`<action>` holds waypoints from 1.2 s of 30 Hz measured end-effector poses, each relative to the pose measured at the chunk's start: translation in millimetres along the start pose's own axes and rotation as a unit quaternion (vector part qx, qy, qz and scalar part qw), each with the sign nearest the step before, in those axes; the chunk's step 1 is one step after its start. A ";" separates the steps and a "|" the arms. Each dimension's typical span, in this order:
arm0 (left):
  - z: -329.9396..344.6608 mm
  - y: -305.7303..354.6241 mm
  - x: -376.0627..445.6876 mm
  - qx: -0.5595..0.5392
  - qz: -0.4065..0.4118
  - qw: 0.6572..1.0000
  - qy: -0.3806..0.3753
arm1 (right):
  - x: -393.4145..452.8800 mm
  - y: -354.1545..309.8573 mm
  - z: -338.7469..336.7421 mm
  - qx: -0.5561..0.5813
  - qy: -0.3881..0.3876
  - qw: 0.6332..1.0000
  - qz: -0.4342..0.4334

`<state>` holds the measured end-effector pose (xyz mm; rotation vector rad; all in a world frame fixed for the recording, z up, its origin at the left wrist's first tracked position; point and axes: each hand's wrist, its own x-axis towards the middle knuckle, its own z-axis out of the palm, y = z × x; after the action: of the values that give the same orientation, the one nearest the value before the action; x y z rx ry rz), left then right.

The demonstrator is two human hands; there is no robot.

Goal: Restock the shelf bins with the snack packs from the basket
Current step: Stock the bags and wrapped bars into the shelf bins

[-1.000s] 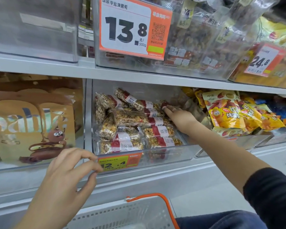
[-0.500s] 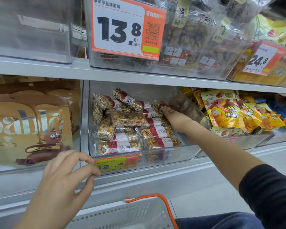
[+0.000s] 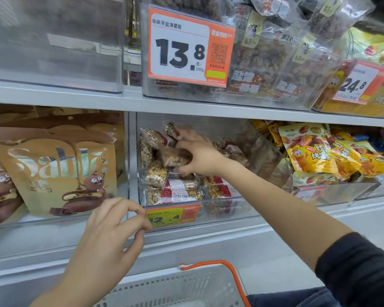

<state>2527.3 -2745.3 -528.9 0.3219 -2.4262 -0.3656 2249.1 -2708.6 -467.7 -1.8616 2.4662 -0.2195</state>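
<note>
Shop shelving, clear bins at frame centre.
Right hand [image 3: 200, 155] has its grip curled round a snack pack [image 3: 172, 156] above the middle bin [image 3: 226, 209]; left hand [image 3: 111, 231], loosely curled and holding nothing, hovers above the basket [image 3: 186, 289] at lower centre.

Clear glossy plastic bin [image 3: 231, 209] holds shiny film-wrapped snack packs [image 3: 180, 193]; matt grey perforated plastic basket [image 3: 186, 286] has a smooth orange handle [image 3: 233, 273].

Grey metal shelf boards [image 3: 186, 107], pale floor [image 3: 275, 273], soft even light
</note>
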 end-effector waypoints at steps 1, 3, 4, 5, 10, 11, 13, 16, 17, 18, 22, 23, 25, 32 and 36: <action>-0.1 -0.4 -0.2 -0.001 -0.003 1.000 -0.001 | 6.1 1.6 -1.1 0.015 0.015 0.999 0.026; 1.2 -1.3 -1.2 -0.002 -0.004 1.000 -0.009 | 18.3 6.8 -2.5 0.070 0.020 0.994 0.081; 1.9 -2.3 -2.0 -0.002 0.000 1.000 -0.011 | 24.8 9.9 -0.6 0.085 0.027 0.991 0.100; 1.6 -3.5 -2.3 -0.003 0.005 1.000 -0.013 | 30.4 11.7 2.6 0.085 0.036 0.989 0.114; -1.1 -5.3 -1.1 -0.012 0.021 1.000 -0.020 | 32.5 8.6 3.4 -0.001 0.124 0.980 0.156; -1.3 -4.8 -0.6 -0.013 0.020 1.000 -0.020 | 26.4 7.4 -1.3 -0.023 0.138 0.977 0.161; -3.5 -1.8 2.3 -0.028 0.008 1.000 -0.008 | 4.7 1.0 -10.4 -0.014 0.170 0.969 0.180; -8.1 11.9 3.7 -0.082 -0.015 0.996 0.036 | -51.9 -27.0 -19.1 0.079 0.224 0.957 0.165; -10.2 19.7 3.3 -0.102 -0.020 0.993 0.046 | -74.5 -40.6 -19.9 0.118 0.243 0.952 0.144; -12.3 28.3 2.7 -0.130 -0.029 0.990 0.047 | -97.0 -57.7 -20.8 0.160 0.262 0.944 0.121; -16.4 69.7 -6.2 -0.308 -0.101 0.944 -0.056 | -164.1 -127.9 -16.5 0.367 0.297 0.878 0.077; -14.5 77.8 -9.6 -0.366 -0.127 0.917 -0.092 | -173.2 -138.3 -11.8 0.430 0.287 0.850 0.095; -12.0 87.2 -12.2 -0.483 -0.181 0.850 -0.111 | -183.9 -149.5 -0.7 0.555 0.231 0.784 0.156; -25.4 86.6 -13.2 -0.574 -0.358 0.735 -0.048 | -199.8 -168.9 18.3 0.764 0.099 0.609 0.185; -30.1 80.1 -14.0 -0.618 -0.419 0.663 -0.065 | -205.4 -166.1 20.0 0.780 0.142 0.562 0.236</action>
<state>2546.2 -2671.6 -487.3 0.7314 -1.4098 -2.2954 2466.7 -2557.7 -474.8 -0.3118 1.3681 -1.8866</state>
